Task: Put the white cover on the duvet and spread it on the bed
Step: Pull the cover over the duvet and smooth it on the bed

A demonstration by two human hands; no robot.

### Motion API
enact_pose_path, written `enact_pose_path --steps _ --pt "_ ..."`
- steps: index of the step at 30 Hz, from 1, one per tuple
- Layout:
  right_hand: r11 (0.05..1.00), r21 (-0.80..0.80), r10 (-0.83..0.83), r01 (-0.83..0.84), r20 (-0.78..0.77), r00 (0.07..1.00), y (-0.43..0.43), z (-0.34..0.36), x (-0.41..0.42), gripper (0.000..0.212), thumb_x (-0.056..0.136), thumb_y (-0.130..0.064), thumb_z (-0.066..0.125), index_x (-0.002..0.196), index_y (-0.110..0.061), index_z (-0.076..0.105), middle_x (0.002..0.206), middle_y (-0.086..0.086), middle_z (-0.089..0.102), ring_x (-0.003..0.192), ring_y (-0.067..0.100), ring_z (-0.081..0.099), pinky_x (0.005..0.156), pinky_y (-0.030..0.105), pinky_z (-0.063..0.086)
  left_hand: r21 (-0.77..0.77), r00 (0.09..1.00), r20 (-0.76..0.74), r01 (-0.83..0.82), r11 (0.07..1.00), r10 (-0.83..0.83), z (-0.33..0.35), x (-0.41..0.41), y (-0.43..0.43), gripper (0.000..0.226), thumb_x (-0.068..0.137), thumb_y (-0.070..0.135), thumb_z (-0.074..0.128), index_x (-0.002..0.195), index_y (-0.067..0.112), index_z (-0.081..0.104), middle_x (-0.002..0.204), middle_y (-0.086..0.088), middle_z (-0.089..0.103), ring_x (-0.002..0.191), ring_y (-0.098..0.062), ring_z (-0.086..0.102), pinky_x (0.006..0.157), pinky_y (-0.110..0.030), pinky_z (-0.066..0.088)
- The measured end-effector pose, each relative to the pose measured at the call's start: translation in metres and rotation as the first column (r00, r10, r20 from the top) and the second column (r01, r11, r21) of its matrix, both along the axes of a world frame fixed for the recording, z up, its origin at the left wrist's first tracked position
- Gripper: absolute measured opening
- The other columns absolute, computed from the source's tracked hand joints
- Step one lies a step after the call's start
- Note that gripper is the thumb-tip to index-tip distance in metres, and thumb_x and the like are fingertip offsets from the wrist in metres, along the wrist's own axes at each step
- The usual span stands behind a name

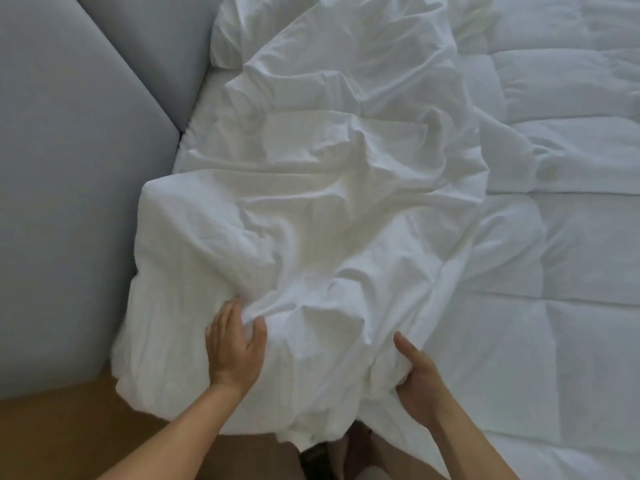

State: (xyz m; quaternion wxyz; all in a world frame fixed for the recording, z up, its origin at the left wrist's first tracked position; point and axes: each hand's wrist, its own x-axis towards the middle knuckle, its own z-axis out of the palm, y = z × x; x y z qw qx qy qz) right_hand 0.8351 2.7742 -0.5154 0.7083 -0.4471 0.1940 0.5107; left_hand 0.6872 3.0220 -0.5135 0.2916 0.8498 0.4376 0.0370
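Fingers [227, 317] of the left hand [235, 348] laid nearly straight on the white cover [329, 220], thumb closed toward them, with a small ridge of the cloth pinched in between. Right hand [417, 379] turned palm inward, thumb up and resting on top of the cloth, its fingers tucked beneath a thick bunch of the same cover and hidden there. Clenched round that bunch, as far as can be seen. Hands apart in the head view, with a hump of loose cloth between them.

Cover crumpled in a long heap down the left side of the bed [204, 112], from the far end to the near edge, and hanging over that edge below the hands. Lying on top of the duvet [571, 254] and hiding its left part. Quilted squares of the duvet bare and fairly flat to the right.

Near-left corner of the cover plump and rounded, pressed against the grey padded panel [69, 168]. Whether filled with duvet there, cannot tell. Farther up, a narrow strip of the bed showing between panel and cover.

Wooden floor [52, 438] at the lower left, below the panel. Something dark at the bottom edge under the hanging cloth, too unclear to name.
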Motion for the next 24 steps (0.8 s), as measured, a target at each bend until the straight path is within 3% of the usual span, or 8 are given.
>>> enact_pose_path --steps 4,6,10,14,16,18,21,24 --pt "0.99 0.137 -0.041 0.027 0.1 0.994 -0.001 0.021 -0.009 0.067 0.083 -0.026 0.07 0.142 -0.005 0.049 0.142 0.022 0.052 0.129 0.042 0.051 0.107 0.06 0.04 0.051 0.837 0.019 0.545 0.837 -0.546 0.001 -0.055 -0.001 0.096 0.077 0.067 0.054 0.154 0.017 0.027 0.159 -0.001 0.029 0.145 -0.017 0.027 0.118 -0.049 0.026" --pt "0.985 0.157 -0.086 0.072 0.083 0.993 0.001 0.027 -0.019 0.061 0.086 -0.022 0.066 0.142 -0.004 0.05 0.142 0.023 0.052 0.13 0.043 0.05 0.106 0.058 0.042 0.183 0.678 -0.188 0.735 0.652 -0.711 -0.006 -0.07 0.02 0.124 0.061 0.073 0.065 0.159 0.018 0.011 0.163 -0.007 0.017 0.147 -0.025 0.02 0.11 -0.062 0.034" --pt "0.977 0.122 -0.171 0.174 -0.036 0.985 -0.005 0.019 -0.067 0.048 0.095 -0.027 0.052 0.138 -0.005 0.056 0.136 0.022 0.057 0.126 0.042 0.054 0.107 0.056 0.042 0.184 0.586 -0.548 0.781 0.597 -0.597 -0.018 -0.072 0.018 0.156 0.038 0.079 0.073 0.159 0.018 -0.006 0.164 -0.02 0.001 0.15 -0.042 0.006 0.104 -0.074 0.024" --pt "0.966 0.032 -0.257 0.258 -0.024 0.966 -0.016 0.002 -0.094 0.045 0.097 -0.034 0.051 0.133 -0.008 0.061 0.131 0.018 0.063 0.121 0.038 0.06 0.099 0.053 0.046 0.22 0.609 -0.641 0.729 0.649 -0.467 -0.041 -0.062 -0.013 0.145 0.066 0.065 0.073 0.142 0.022 -0.043 0.163 -0.018 -0.019 0.15 -0.04 -0.011 0.109 -0.07 0.006" --pt "0.969 -0.023 -0.246 0.246 -0.005 0.969 -0.015 -0.002 -0.094 0.044 0.098 -0.035 0.05 0.131 -0.008 0.062 0.129 0.018 0.064 0.119 0.037 0.062 0.098 0.052 0.047 0.266 0.672 -0.607 0.676 0.687 -0.425 -0.045 -0.051 -0.008 0.132 0.072 0.044 0.076 0.151 0.021 -0.028 0.159 -0.019 0.026 0.144 -0.035 0.032 0.103 -0.064 0.029" --pt "0.969 -0.08 -0.235 0.235 0.003 0.972 -0.016 -0.009 -0.094 0.045 0.097 -0.037 0.054 0.132 -0.009 0.061 0.129 0.017 0.065 0.119 0.036 0.062 0.103 0.056 0.045 0.243 0.746 -0.491 0.613 0.752 -0.45 -0.038 -0.036 0.006 0.1 0.079 0.021 0.072 0.157 0.02 0.01 0.132 -0.015 0.059 0.112 -0.034 0.062 0.088 -0.052 0.048" --pt "0.945 -0.149 -0.297 0.292 -0.008 0.955 -0.035 -0.018 -0.098 0.042 0.096 -0.035 0.059 0.129 -0.009 0.063 0.124 0.015 0.068 0.115 0.034 0.065 0.105 0.055 0.045 0.218 0.799 -0.343 0.58 0.785 -0.494 0.012 -0.01 0.037 0.038 0.093 0.02 0.057 0.13 0.014 0.057 0.118 -0.014 0.066 0.097 -0.038 0.066 0.079 -0.045 0.053" --pt "0.913 -0.219 -0.36 0.344 -0.037 0.932 -0.069 -0.018 -0.102 0.035 0.091 -0.03 0.068 0.119 -0.01 0.069 0.116 0.013 0.072 0.105 0.034 0.069 0.1 0.052 0.049 0.391 0.819 -0.194 0.57 0.723 -0.54 0.075 0.012 0.071 0.024 0.088 0.019 0.054 0.105 0.006 0.066 0.101 -0.021 0.069 0.085 -0.043 0.068 0.069 -0.046 0.051"
